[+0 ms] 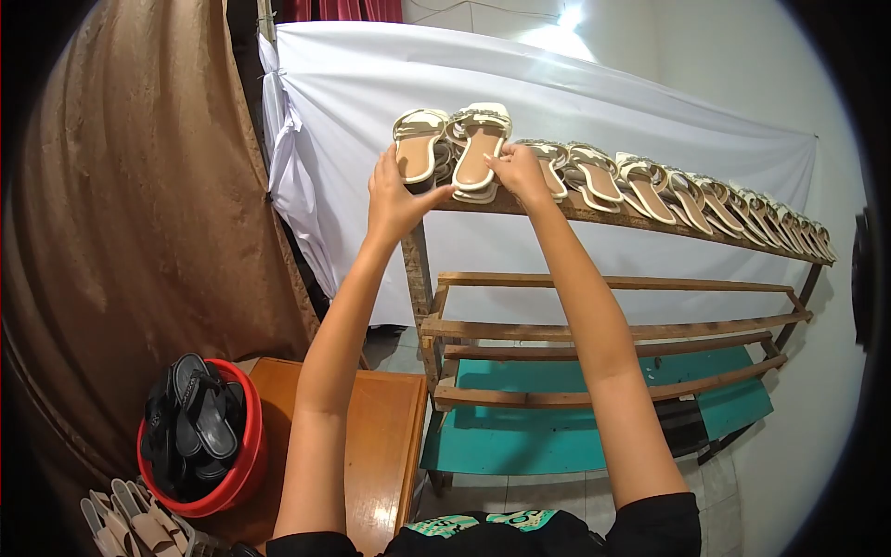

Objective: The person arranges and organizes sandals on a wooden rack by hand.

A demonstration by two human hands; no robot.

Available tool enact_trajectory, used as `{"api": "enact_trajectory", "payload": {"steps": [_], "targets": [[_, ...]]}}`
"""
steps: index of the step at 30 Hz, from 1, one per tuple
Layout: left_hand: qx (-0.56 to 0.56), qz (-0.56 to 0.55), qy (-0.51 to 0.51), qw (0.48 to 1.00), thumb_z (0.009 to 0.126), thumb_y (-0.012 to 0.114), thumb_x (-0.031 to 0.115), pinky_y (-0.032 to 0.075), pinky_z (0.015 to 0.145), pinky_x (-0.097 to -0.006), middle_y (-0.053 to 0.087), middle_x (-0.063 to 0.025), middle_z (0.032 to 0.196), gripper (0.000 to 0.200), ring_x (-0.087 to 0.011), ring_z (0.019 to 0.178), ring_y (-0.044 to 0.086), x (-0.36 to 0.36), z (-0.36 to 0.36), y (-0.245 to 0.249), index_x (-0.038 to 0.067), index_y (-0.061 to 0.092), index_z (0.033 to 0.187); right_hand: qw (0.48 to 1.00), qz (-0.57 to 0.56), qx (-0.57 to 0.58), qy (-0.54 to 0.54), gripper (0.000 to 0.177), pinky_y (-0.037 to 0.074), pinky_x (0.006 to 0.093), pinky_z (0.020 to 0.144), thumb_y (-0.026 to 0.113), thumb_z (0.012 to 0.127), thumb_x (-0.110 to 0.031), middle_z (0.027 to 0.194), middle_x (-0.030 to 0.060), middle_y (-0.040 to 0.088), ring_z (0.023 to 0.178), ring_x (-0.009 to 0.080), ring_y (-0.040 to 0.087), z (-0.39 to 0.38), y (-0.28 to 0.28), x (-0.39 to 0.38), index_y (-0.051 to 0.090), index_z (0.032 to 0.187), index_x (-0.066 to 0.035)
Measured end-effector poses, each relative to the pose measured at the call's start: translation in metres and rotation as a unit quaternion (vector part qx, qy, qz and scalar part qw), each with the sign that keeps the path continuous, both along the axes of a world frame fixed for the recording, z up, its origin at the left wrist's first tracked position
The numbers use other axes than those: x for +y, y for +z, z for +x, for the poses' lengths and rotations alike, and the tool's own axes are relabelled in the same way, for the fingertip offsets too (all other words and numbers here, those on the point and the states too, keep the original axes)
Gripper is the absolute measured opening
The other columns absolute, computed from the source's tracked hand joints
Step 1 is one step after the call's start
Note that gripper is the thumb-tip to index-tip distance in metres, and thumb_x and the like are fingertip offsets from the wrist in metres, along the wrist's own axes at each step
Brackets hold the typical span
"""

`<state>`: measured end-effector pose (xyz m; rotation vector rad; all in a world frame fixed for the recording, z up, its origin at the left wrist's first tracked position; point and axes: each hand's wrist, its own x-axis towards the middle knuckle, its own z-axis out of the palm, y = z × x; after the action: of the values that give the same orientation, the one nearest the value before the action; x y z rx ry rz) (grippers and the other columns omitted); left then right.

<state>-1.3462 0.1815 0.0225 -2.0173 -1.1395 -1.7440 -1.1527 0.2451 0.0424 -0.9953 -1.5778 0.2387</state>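
Both arms reach up to the left end of the rack's top shelf. My left hand (399, 200) is at the lower left of a white-edged sandal with a tan insole (416, 158), its thumb stretched toward the right and its fingers along the sandal's side. My right hand (520, 174) pinches the right edge of a second such sandal (479, 158), which lies on top of others. More sandals of the same kind (650, 190) stand in a long row along the shelf to the right.
Below the top shelf (594, 215) are bare wooden rails (613, 329) and a green panel (501, 455). At the lower left, a red bucket (251, 464) of black sandals stands beside a wooden table (385, 436). Beige sandals (139, 524) lie near the bottom left corner.
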Motion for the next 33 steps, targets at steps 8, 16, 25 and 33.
{"api": "enact_trajectory", "payload": {"steps": [8, 16, 25, 33], "targets": [[0.107, 0.072, 0.117, 0.985, 0.057, 0.073, 0.047, 0.017, 0.093, -0.0614, 0.031, -0.0140, 0.131, 0.075, -0.0345, 0.123, 0.025, -0.011, 0.018, -0.003, 0.018, 0.043, 0.119, 0.989, -0.019, 0.123, 0.076, 0.059, 0.046, 0.0247, 0.052, 0.063, 0.076, -0.013, 0.078, 0.0163, 0.060, 0.064, 0.0150, 0.059, 0.002, -0.009, 0.015, 0.032, 0.117, 0.015], [0.177, 0.119, 0.130, 0.968, 0.059, 0.073, 0.040, 0.013, 0.094, -0.0635, 0.040, -0.0015, 0.127, 0.041, -0.0282, 0.124, 0.026, -0.024, 0.032, -0.004, 0.021, 0.062, 0.093, 0.995, 0.011, -0.065, -0.074, 0.054, 0.044, 0.0384, 0.079, 0.066, 0.069, -0.023, 0.096, 0.0264, 0.055, 0.092, 0.0366, 0.054, -0.001, 0.000, -0.032, 0.043, 0.106, 0.010], [0.174, 0.140, 0.140, 0.965, 0.061, 0.071, 0.040, 0.008, 0.098, -0.0578, 0.044, 0.0012, 0.122, 0.037, -0.0230, 0.122, 0.030, -0.022, 0.036, -0.012, 0.023, 0.062, 0.093, 0.995, 0.015, -0.072, -0.060, 0.065, 0.046, 0.0319, 0.076, 0.062, 0.075, -0.027, 0.105, 0.0257, 0.052, 0.093, 0.0266, 0.057, 0.003, -0.008, -0.035, 0.034, 0.122, 0.007], [0.151, 0.138, 0.169, 0.964, 0.066, 0.069, 0.039, 0.012, 0.097, -0.0524, 0.044, -0.0016, 0.123, 0.042, -0.0244, 0.122, 0.030, -0.031, 0.035, -0.025, 0.019, 0.060, 0.102, 0.993, 0.117, 0.004, 0.023, 0.047, 0.045, 0.0325, 0.083, 0.056, 0.079, -0.009, 0.120, 0.0209, 0.039, 0.106, 0.0256, 0.049, -0.003, -0.037, -0.078, 0.038, 0.121, 0.001]]}}
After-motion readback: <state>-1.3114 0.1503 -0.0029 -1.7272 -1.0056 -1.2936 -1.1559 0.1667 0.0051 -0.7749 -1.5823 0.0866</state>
